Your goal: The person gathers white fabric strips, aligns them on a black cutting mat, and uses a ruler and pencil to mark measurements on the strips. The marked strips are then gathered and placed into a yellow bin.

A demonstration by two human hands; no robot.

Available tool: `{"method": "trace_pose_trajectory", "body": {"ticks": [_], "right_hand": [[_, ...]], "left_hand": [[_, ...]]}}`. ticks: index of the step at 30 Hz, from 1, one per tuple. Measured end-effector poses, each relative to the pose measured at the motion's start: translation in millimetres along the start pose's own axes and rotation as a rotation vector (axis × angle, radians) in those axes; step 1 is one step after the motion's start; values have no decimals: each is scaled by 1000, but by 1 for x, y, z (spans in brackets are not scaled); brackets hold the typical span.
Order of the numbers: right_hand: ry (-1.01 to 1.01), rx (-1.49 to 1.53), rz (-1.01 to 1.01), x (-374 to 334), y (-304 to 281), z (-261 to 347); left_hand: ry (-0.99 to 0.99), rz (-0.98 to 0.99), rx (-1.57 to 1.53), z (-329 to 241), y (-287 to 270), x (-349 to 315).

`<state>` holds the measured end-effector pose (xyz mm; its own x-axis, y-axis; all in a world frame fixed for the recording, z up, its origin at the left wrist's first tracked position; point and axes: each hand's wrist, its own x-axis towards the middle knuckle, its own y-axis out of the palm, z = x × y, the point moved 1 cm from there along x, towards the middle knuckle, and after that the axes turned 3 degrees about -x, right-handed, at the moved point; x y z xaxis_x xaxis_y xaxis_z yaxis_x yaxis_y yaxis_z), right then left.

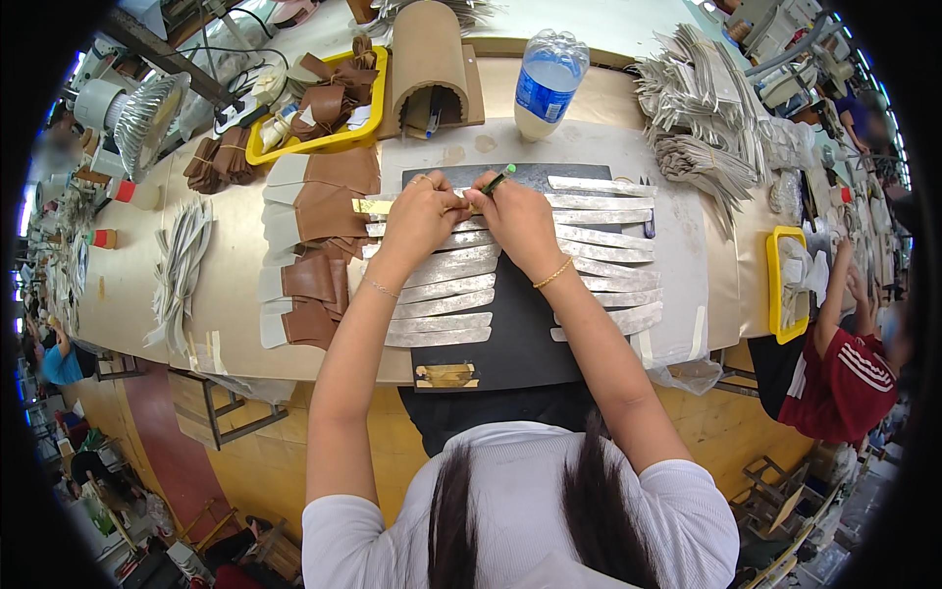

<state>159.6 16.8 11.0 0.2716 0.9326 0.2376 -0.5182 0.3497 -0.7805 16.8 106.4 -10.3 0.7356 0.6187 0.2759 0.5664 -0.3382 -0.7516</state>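
Both hands meet over a black mat (530, 334) on the bench. Between the fingers of my right hand (518, 224) sits a dark pen with a green end (498, 179), slanting up to the right. My left hand (424, 218) is closed, its fingertips pinched close to the right ones; what they pinch is hidden. A pale yellow strip (370, 206) sticks out to the left from beneath that hand. Two columns of silvery grey strips lie on the mat, a left strip (446, 285) and a right strip (613, 236) among them. Brown leather pieces (339, 211) with pale ends lie stacked at the left.
A water bottle (549, 86) stands beyond the mat, beside a brown arched form (429, 59). A yellow tray (329, 133) holds brown pieces. Bundled pale strips (697, 108) are piled at far right, loose ones (180, 270) at left. A person in red (849, 378) works at right.
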Motion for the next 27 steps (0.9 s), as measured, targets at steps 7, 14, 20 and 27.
{"method": "trace_pose_trajectory", "body": {"ticks": [7,14,20,27], "right_hand": [[10,42,-25,3,1,-3],[175,328,-138,-3,-20,-8],[257,493,-242,-12,-41,-17],[264,495,-225,-18,-37,-22]], "left_hand": [[-30,29,-16,-3,-2,2],[-144,60,-83,-6,-20,10],[-165,53,-115,-2,-14,16],[-134,74,-83,5,-9,18]]}}
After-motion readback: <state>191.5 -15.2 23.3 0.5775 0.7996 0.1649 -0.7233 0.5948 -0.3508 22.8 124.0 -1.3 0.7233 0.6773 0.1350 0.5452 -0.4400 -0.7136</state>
